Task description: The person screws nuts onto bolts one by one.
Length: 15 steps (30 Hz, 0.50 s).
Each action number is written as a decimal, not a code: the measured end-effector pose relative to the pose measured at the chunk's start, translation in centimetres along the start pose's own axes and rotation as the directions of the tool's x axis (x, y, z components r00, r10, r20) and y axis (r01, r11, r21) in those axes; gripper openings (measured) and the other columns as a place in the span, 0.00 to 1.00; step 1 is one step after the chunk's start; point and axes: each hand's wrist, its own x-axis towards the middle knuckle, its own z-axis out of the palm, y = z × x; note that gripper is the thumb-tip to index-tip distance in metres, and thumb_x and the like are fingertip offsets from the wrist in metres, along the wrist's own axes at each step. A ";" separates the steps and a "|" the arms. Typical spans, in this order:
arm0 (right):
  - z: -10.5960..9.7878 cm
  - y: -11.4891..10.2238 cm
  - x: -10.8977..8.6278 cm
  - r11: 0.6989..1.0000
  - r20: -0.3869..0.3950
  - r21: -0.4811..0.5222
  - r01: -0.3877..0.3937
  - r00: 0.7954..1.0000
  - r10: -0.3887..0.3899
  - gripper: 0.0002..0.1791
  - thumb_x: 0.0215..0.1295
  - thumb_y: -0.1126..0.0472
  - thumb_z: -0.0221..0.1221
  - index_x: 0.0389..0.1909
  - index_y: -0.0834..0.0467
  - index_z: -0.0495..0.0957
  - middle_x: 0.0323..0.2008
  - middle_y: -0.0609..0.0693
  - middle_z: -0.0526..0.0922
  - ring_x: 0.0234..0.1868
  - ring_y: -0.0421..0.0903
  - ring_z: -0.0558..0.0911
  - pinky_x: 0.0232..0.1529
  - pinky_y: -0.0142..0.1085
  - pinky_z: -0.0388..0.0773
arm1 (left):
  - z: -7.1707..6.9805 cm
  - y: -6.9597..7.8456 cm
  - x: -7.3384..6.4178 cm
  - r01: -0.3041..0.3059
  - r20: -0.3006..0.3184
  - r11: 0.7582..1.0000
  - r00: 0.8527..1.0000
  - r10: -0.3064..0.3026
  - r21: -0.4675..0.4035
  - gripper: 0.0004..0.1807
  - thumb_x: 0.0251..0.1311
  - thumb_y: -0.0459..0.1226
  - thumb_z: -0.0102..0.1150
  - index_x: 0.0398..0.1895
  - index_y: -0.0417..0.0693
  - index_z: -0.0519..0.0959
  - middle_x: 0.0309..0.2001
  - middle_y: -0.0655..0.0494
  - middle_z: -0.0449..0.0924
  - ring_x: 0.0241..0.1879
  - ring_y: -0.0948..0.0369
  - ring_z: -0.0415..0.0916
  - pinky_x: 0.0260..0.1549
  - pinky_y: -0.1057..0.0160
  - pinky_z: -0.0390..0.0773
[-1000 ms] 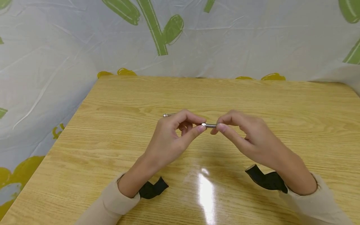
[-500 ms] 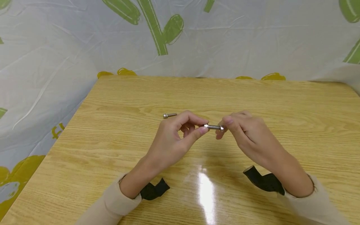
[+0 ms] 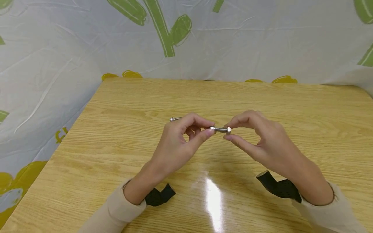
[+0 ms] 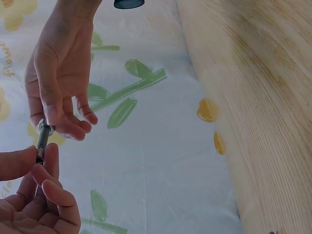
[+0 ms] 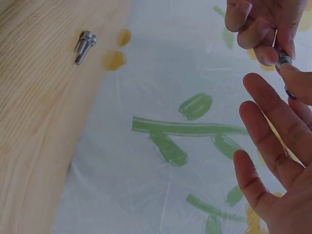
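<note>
My left hand [image 3: 177,142] pinches the left end of a silver bolt [image 3: 220,129] between thumb and index finger, holding it level above the table. At the bolt's right end sits a hex nut [image 3: 229,130]. The thumb and index finger of my right hand [image 3: 266,142] are at the nut's upper and lower sides, while its other fingers spread apart in the right wrist view. Threads show along the bolt [image 4: 43,138] in the left wrist view. A second bolt [image 5: 85,47] lies on the table, partly hidden behind my left hand in the head view.
The wooden table [image 3: 131,97] stretches out beneath both hands. Behind and left of it hangs a pale sheet [image 3: 233,42] with green and yellow plant prints. Black straps with projecting pieces [image 3: 278,187] are on both wrists, below beige sleeves [image 3: 125,204].
My right fingers covered the bolt's right end, then rolled over with the thumb raised, and now straddle the nut again. My left hand keeps its hold with only a slight shift.
</note>
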 end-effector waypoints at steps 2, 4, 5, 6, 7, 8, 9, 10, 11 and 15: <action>0.0 0.2 -0.1 1.000 -0.001 -0.001 0.014 1.000 -0.014 0.17 0.50 0.65 0.68 0.41 0.58 0.75 0.38 0.42 0.81 0.42 0.37 0.79 0.42 0.21 0.69 | 0.0 0.0 0.0 -0.002 0.003 1.000 1.000 0.002 -0.002 0.06 0.59 0.33 0.60 0.38 0.43 0.80 0.30 0.56 0.82 0.23 0.67 0.70 0.25 0.69 0.72; 0.0 0.7 -0.2 1.000 0.000 -0.006 0.031 1.000 -0.031 0.17 0.50 0.64 0.68 0.42 0.57 0.76 0.38 0.40 0.81 0.43 0.37 0.79 0.41 0.22 0.68 | 0.1 0.0 0.0 -0.005 0.004 1.000 1.000 0.005 -0.003 0.06 0.59 0.33 0.59 0.38 0.43 0.80 0.30 0.56 0.82 0.23 0.67 0.69 0.24 0.69 0.72; -0.1 0.7 -0.2 0.999 0.007 -0.010 0.033 0.999 -0.033 0.17 0.50 0.65 0.68 0.42 0.56 0.76 0.39 0.39 0.80 0.43 0.38 0.79 0.41 0.23 0.68 | 0.1 0.0 0.0 -0.006 0.005 1.000 1.000 0.006 -0.003 0.06 0.59 0.33 0.59 0.38 0.43 0.80 0.29 0.56 0.82 0.23 0.67 0.69 0.24 0.70 0.72; 0.0 0.9 -0.3 0.999 0.007 -0.008 0.039 0.999 -0.039 0.17 0.50 0.64 0.68 0.42 0.54 0.76 0.39 0.39 0.80 0.44 0.38 0.79 0.42 0.23 0.69 | 0.1 0.0 0.0 -0.008 0.005 1.000 1.000 0.008 -0.002 0.06 0.59 0.33 0.59 0.38 0.43 0.80 0.29 0.56 0.82 0.23 0.67 0.69 0.24 0.70 0.72; 0.0 1.1 -0.4 0.999 0.009 -0.006 0.043 0.999 -0.043 0.17 0.50 0.64 0.68 0.42 0.53 0.76 0.39 0.38 0.80 0.44 0.38 0.79 0.44 0.23 0.69 | 0.1 0.0 0.0 -0.011 0.005 1.000 1.000 0.011 -0.001 0.05 0.59 0.33 0.59 0.38 0.43 0.80 0.29 0.56 0.81 0.23 0.67 0.68 0.24 0.70 0.71; 0.0 1.2 -0.4 0.999 0.013 -0.006 0.045 0.999 -0.045 0.18 0.50 0.64 0.68 0.42 0.52 0.76 0.39 0.38 0.80 0.45 0.38 0.78 0.45 0.23 0.69 | 0.1 0.0 0.0 -0.015 0.005 1.000 1.000 0.015 0.001 0.05 0.59 0.33 0.60 0.38 0.43 0.80 0.28 0.56 0.81 0.23 0.67 0.68 0.24 0.70 0.71; 0.0 1.4 -0.5 0.999 0.016 -0.006 0.045 0.999 -0.045 0.17 0.50 0.63 0.68 0.42 0.51 0.77 0.39 0.37 0.80 0.45 0.38 0.78 0.45 0.24 0.69 | 0.1 0.0 0.0 -0.016 0.006 1.000 1.000 0.015 0.002 0.05 0.59 0.33 0.60 0.38 0.43 0.80 0.28 0.57 0.81 0.23 0.67 0.68 0.24 0.70 0.71; 0.0 1.3 -0.4 0.999 0.025 0.001 0.036 0.999 -0.036 0.17 0.50 0.64 0.68 0.41 0.50 0.77 0.39 0.38 0.79 0.46 0.38 0.77 0.46 0.24 0.69 | 0.2 0.1 0.0 -0.019 0.008 1.000 1.000 0.019 0.003 0.05 0.59 0.33 0.60 0.38 0.43 0.80 0.28 0.56 0.81 0.23 0.67 0.68 0.24 0.70 0.71; -0.1 1.1 -0.4 1.000 0.035 0.005 0.027 0.999 -0.027 0.16 0.51 0.64 0.67 0.40 0.50 0.77 0.38 0.38 0.79 0.46 0.38 0.77 0.46 0.25 0.68 | 0.2 0.1 0.0 -0.019 0.009 1.000 1.000 0.018 0.005 0.05 0.59 0.33 0.60 0.38 0.43 0.80 0.28 0.57 0.80 0.23 0.67 0.68 0.24 0.70 0.71; -0.4 0.3 0.0 1.000 0.061 0.004 0.012 0.998 -0.012 0.11 0.53 0.66 0.63 0.36 0.51 0.76 0.36 0.40 0.80 0.42 0.38 0.73 0.41 0.28 0.68 | 0.3 0.2 0.0 -0.019 0.017 1.000 1.000 0.019 0.003 0.05 0.58 0.33 0.60 0.38 0.43 0.80 0.28 0.57 0.80 0.23 0.67 0.67 0.24 0.70 0.71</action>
